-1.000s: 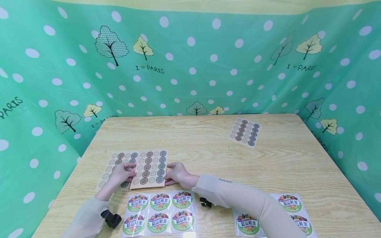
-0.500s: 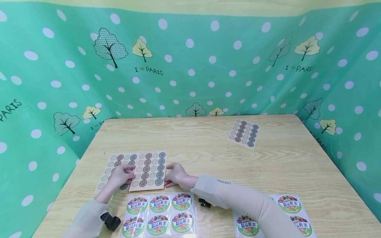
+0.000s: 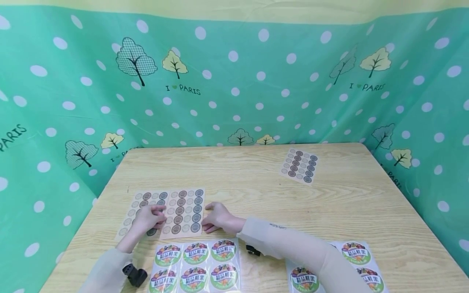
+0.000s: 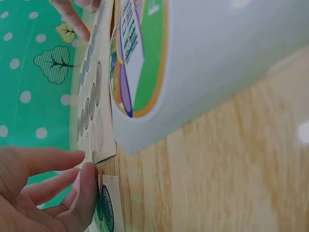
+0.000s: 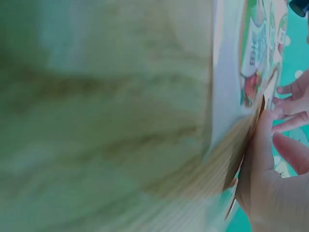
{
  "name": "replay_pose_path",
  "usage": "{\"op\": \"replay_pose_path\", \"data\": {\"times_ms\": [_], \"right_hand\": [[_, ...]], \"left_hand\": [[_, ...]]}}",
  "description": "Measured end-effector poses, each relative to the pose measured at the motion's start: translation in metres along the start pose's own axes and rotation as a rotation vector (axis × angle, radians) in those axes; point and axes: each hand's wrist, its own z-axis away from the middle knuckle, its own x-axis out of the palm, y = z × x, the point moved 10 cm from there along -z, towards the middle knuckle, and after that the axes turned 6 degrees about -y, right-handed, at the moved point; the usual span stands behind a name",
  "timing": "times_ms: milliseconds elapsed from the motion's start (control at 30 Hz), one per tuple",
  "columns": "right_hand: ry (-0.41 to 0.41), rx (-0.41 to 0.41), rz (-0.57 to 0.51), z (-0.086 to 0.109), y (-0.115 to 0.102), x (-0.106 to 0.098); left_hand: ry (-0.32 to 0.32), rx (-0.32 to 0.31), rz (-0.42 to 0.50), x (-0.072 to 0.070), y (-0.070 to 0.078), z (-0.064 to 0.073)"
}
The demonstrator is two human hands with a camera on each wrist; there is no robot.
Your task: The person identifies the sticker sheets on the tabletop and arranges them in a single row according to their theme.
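Observation:
A sheet of round brown and grey stickers (image 3: 188, 205) lies close on the table, its left edge beside a similar sticker sheet (image 3: 132, 212). My left hand (image 3: 148, 217) reaches over that left sheet, with fingertips right at the shared edge. In the left wrist view, the left index finger (image 4: 58, 159) and thumb stand slightly apart beside the sheet's corner. My right hand (image 3: 218, 216) is at the opposite edge, index finger and thumb spread apart. In the right wrist view, the right thumb (image 5: 263, 140) lies along the sheet's edge.
Glossy sheets of round fruit labels lie at the front, one in the middle (image 3: 194, 264) and one at the right (image 3: 353, 254), partly under the right sleeve (image 3: 293, 240). Another brown and grey sticker sheet (image 3: 299, 166) lies far right. A polka-dot curtain (image 3: 234, 81) stands behind the table.
The sticker sheet between my hands has come down flat, where its front edge stood slightly raised before. My fingers have loosened at its edges; both hands stay nearly in place.

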Motion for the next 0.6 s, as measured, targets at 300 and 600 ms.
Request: {"op": "replay_pose_path", "data": {"times_ms": [300, 600], "right_hand": [[-0.136, 0.002, -0.005, 0.008, -0.002, -0.012], [-0.192, -0.023, 0.021, 0.017, -0.014, -0.037]], "left_hand": [[0.011, 0.072, -0.010, -0.004, 0.011, 0.000], [-0.040, 0.134, 0.012, 0.007, 0.030, -0.008]]}}
